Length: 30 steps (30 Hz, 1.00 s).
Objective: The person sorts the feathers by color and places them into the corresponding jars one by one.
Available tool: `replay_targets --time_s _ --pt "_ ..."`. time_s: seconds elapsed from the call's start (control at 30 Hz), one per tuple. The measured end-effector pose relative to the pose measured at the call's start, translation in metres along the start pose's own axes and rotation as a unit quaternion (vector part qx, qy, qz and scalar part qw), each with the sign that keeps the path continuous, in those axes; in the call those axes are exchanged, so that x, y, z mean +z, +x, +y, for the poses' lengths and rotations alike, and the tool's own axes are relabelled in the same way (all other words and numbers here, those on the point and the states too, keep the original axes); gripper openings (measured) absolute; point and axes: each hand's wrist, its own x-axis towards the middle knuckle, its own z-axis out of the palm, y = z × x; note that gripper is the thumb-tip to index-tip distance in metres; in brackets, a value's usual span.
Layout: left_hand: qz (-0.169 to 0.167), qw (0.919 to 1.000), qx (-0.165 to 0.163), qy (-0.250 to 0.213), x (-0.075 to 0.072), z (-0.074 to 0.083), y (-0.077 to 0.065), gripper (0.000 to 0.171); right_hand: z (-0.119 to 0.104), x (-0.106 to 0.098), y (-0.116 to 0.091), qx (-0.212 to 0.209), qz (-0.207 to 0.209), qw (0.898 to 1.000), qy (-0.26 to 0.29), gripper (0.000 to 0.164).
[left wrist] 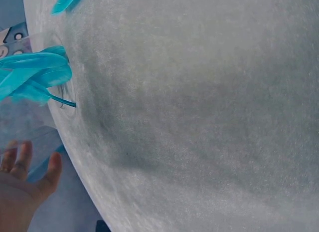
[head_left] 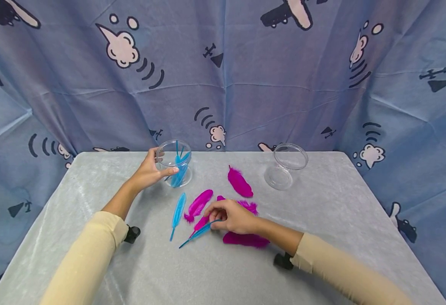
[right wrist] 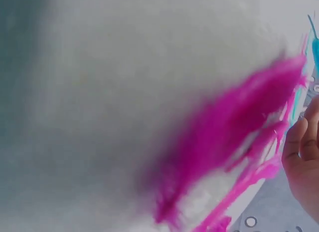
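Note:
At the table's back left, my left hand (head_left: 148, 170) holds a clear plastic cup (head_left: 188, 173), its thumb across the near side and its fingers around the left. Several blue feathers (head_left: 178, 181) stand inside that cup. Near the middle, my right hand (head_left: 232, 217) pinches a blue feather (head_left: 199, 232) between thumb and fingers, its quill pointing down left over a magenta feather. Another blue feather (head_left: 178, 214) lies loose to the left. Magenta feathers (head_left: 200, 204) lie around and partly under the right hand; one (right wrist: 224, 127) fills much of the right wrist view, blurred.
A second clear cup (head_left: 278, 178) with a wide rim stands at the back right. One magenta feather (head_left: 240, 183) lies apart, toward the back. Behind the grey-covered table (head_left: 341, 220) hangs a blue patterned curtain (head_left: 253, 84).

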Motion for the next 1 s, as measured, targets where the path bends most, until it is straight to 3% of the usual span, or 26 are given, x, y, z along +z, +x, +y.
replay_targets --time_s 0.5,1.0 --pt "-0.002 1.0000 0.001 -0.007 0.001 0.000 0.000 0.100 -0.029 -0.055 0.027 -0.017 0.114 0.992 0.045 0.025" --pt "-0.004 0.9999 0.004 -0.012 0.000 -0.002 0.001 0.100 -0.054 -0.082 0.059 -0.024 0.192 0.979 0.057 0.024"
